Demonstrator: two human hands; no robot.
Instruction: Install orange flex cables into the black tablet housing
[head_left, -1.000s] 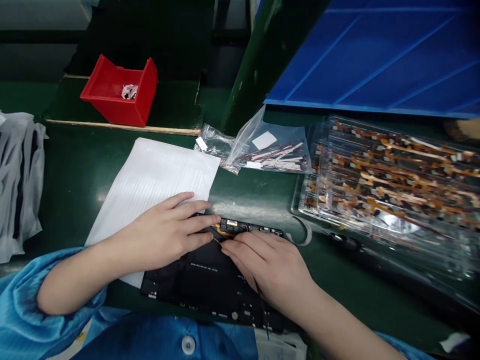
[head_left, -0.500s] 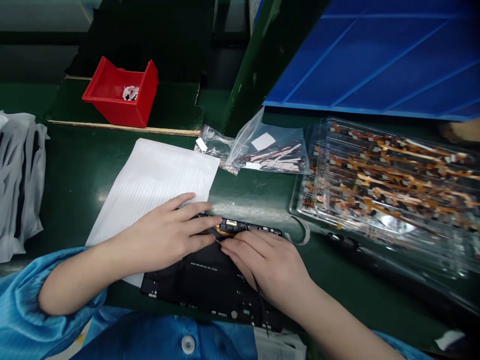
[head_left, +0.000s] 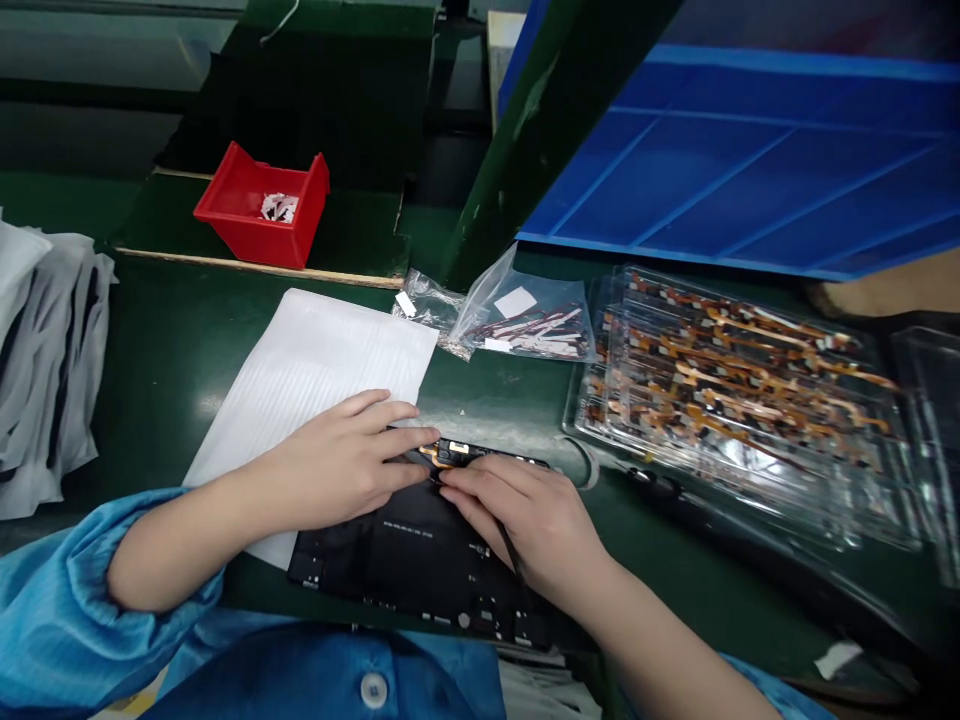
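Note:
A black tablet-like device with exposed electronics (head_left: 405, 550) lies in front of me, partly over a white foam sheet (head_left: 330, 345). My left hand (head_left: 352, 460) rests on its upper edge with fingers stretched out. Those fingertips press beside an orange flex cable (head_left: 435, 456). My right hand (head_left: 517, 510) is closed in a pinch close by, over the device's upper part. It grips a thin dark tool, seemingly tweezers (head_left: 510, 548), whose rear end shows below the hand. The tip, between both hands, is mostly hidden by my fingers.
A red bin (head_left: 266, 205) with small white pieces stands at the back left. Plastic bags (head_left: 525, 310) of strips lie behind the device. Clear trays (head_left: 735, 380) of orange flex cables and a black electric screwdriver (head_left: 750, 540) are at right. White sleeves (head_left: 52, 360) lie at left.
The camera view has shifted slightly. My left fingertips stay at the flex cable, with the fingers a little more bent. My right hand stays pinched at nearly the same spot.

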